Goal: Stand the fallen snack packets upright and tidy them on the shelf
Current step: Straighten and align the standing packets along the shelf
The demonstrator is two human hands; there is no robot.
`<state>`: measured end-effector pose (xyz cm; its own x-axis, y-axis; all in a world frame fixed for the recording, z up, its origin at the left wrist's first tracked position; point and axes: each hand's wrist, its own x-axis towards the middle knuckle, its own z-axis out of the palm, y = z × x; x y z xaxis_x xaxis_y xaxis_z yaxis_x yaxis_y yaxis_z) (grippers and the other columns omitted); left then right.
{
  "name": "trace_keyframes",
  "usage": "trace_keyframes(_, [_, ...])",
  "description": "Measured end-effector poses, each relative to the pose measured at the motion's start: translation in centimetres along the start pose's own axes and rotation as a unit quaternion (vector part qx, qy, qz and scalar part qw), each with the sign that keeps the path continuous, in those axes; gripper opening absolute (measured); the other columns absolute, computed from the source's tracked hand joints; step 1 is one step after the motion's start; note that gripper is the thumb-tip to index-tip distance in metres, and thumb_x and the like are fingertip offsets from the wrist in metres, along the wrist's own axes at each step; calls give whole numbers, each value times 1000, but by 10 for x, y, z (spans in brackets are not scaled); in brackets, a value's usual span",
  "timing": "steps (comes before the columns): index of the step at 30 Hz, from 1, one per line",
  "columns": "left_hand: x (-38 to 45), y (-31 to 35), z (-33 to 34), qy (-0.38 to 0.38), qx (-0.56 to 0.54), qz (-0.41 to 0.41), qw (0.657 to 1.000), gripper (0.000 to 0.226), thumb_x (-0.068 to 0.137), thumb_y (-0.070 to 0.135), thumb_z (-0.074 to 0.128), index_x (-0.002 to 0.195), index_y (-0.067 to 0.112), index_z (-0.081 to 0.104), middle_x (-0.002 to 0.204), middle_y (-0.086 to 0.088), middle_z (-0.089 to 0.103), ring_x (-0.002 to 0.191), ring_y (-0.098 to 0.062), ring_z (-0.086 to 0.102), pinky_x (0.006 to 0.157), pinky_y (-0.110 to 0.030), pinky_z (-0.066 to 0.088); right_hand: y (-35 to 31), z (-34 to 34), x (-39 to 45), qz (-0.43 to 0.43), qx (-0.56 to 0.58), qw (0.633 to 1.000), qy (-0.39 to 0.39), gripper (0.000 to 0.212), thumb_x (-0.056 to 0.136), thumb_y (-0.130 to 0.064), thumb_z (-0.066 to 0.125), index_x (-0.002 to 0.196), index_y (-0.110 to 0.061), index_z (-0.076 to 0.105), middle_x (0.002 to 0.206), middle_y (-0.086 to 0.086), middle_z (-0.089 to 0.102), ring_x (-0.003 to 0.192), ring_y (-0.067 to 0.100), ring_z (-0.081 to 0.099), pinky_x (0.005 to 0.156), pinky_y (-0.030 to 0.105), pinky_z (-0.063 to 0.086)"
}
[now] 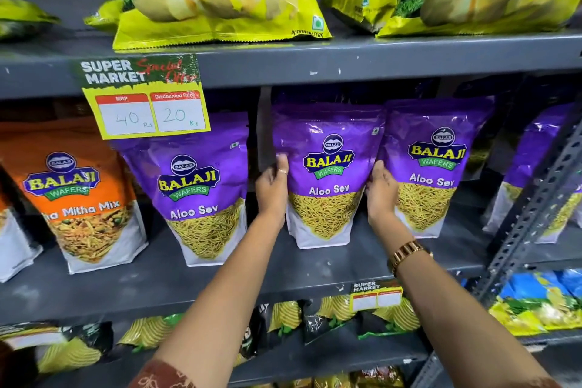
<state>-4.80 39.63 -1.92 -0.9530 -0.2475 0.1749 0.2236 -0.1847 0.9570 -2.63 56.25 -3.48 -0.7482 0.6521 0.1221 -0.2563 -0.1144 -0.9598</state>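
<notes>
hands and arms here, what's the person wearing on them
Both forearms are bare. The left hand has a ring on one finger, and a maroon patterned sleeve shows near that elbow. The right hand has a gold link wristwatch at the wrist.

Two hands hold an upright purple Aloo Sev packet (327,173) on a grey shelf (220,280): left hand (272,189) on one edge, right hand (382,190) on the other. Matching packets stand outside each hand; beyond the left one stands an orange Mitha Mix packet (78,198).
</notes>
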Motion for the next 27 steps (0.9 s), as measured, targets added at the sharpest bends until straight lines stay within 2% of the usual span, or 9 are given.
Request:
trace_keyframes(2, [-12,-23,-7,-32,24,-25,999,32,90,28,52,100,0,63,86,3,63,73,1,52,55,-2,40,13,0,-10,3,-33,999,2,32,95,-30,39,68,-22,54,85,5,58,90,19,47,84,37,39])
trace_keyframes(4, [-20,-37,-12,-48,37,-31,998,29,90,21,52,106,-2,59,96,-4,60,73,1,52,55,2,40,21,0,-16,-4,-66,998,2,24,95,-30,39,85,-20,57,93,7,57,93,19,49,92,40,42])
trace_keyframes(8, [-23,-34,-19,-49,52,-46,996,32,90,17,52,118,1,55,104,-4,57,90,-10,55,62,1,41,15,2,-24,-39,-110,992,49,31,96,-27,38,99,-6,60,97,17,62,89,21,52,81,34,41])
trace_keyframes(12, [-36,-28,-46,31,86,47,995,18,88,10,54,103,4,62,95,-14,66,85,-20,59,66,-4,46,8,7,-50,-191,-145,960,143,21,90,-14,42,103,-2,54,105,21,55,92,32,53,83,38,41])
trace_keyframes(16, [-51,-24,-88,124,115,100,981,16,86,23,56,79,10,62,66,-18,64,64,-34,62,66,-35,50,8,35,-84,-290,-103,948,78,18,85,-15,46,94,-1,53,87,8,50,72,23,49,70,31,44])
trace_keyframes(19, [-51,-11,-114,207,124,134,961,20,84,22,58,72,6,59,55,-4,55,50,-15,51,53,-15,40,13,61,-103,-315,-127,941,6,10,83,-17,50,87,-10,57,64,-4,49,57,17,45,61,24,42])
trace_keyframes(22, [-43,2,-138,239,142,146,949,11,84,17,60,80,6,60,59,1,53,53,-9,48,54,-21,36,16,87,-115,-271,-138,950,-67,10,83,-19,52,89,-15,60,58,-12,46,56,16,45,57,37,44])
trace_keyframes(24, [-35,9,-153,239,144,153,948,13,84,19,60,86,6,59,60,6,50,55,-4,47,57,-22,38,16,102,-120,-232,-152,955,-103,14,84,-20,55,93,-13,61,61,-4,53,58,18,52,62,41,49])
trace_keyframes(27, [-22,22,-169,232,138,161,949,18,86,21,58,94,5,56,77,-8,56,64,-15,49,67,-29,43,15,123,-122,-181,-177,957,-144,22,86,-25,57,103,-12,61,81,10,67,75,26,64,73,41,53])
